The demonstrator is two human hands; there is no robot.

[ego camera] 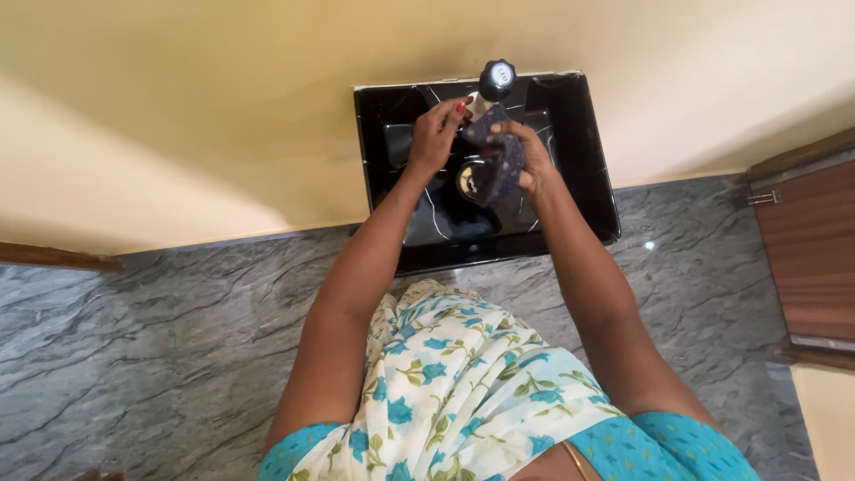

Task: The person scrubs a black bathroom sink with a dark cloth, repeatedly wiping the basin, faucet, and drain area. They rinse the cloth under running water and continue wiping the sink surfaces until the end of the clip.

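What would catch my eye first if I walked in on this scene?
Most striking are the two hands meeting over the black basin set against the cream wall: the left hand and right hand both grip a dark dotted cloth just below the black-knobbed tap. Around them spreads a grey veined stone floor, with a wooden door at the right.

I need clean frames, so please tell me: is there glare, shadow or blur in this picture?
Head view: sharp overall; wide-lens bending at the edges; small glare spots on the black sink; soft shadow bands on the wall; hands and cloth evenly lit.
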